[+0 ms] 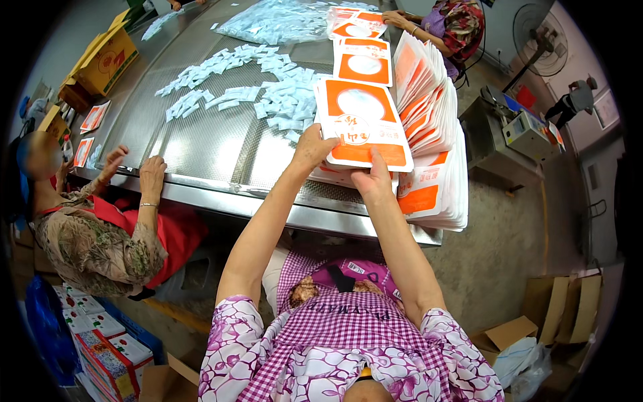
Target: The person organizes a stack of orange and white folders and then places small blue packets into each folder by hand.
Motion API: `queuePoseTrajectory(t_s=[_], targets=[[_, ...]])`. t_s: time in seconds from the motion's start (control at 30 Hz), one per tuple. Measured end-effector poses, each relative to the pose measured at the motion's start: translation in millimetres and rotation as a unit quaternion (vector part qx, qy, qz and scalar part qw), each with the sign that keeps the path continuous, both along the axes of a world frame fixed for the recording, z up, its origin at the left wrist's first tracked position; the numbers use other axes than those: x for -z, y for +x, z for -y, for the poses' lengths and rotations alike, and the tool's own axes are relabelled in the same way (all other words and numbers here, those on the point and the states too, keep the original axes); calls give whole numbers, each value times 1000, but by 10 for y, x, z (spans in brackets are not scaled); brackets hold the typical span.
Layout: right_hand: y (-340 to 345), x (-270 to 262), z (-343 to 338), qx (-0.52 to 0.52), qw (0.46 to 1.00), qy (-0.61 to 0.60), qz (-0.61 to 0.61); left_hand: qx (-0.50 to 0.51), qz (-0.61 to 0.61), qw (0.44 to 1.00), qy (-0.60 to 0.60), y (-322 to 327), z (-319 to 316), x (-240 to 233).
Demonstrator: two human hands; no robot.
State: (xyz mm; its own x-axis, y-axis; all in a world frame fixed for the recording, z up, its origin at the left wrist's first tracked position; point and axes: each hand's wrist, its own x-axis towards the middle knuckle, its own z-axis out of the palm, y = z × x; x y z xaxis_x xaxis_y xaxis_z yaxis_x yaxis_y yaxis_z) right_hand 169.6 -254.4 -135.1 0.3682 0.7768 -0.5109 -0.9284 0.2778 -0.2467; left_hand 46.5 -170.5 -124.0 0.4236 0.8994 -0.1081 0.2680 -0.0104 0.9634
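Between my hands is a small stack of flat orange-and-white printed plastic pouches (377,148), each with a pale round window. My left hand (312,146) grips the near left corner, thumb on top. At the near edge, my right hand (374,178) pinches the stack with its thumb over the orange band; its fingers are hidden underneath. More pouches lie in a stack (362,68) just beyond. A tall, fanned pile of pouches (427,108) leans to the right. Small pale-blue sachets (289,98) are scattered left of my hands.
The metal mesh-topped table (211,145) has a raised steel rim. A large clear bag of sachets (276,21) lies farther back. One co-worker's hands (152,173) rest at the left rim; another's hand (397,19) touches pouches at the far right. A yellow carton (105,60) stands far left.
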Motion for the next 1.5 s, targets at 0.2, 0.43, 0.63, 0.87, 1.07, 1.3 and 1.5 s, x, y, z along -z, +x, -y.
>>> queuePoseTrajectory(t_s=[0.2,0.43,0.63,0.87,1.07,1.3,1.5], targets=[[-61,37,39,-33,999,-6,-17,50,17,995,88,-20,-340,202],[-17,38,148,-92,995,30,-33,70,-94,993,3,-62,-439,5],[232,-125,740,-299,935,-3,190,89,-87,992,14,-143,-458,87],[281,-163,995,1,579,-53,814,8,-107,991,85,-190,-648,319],[206,56,849,-65,454,-102,883,-26,-124,988,93,-241,-670,498],[260,265,824,-50,450,-120,884,12,-52,997,54,-51,-401,530],[236,346,898,-43,438,-114,891,66,5,998,-14,-81,-414,513]])
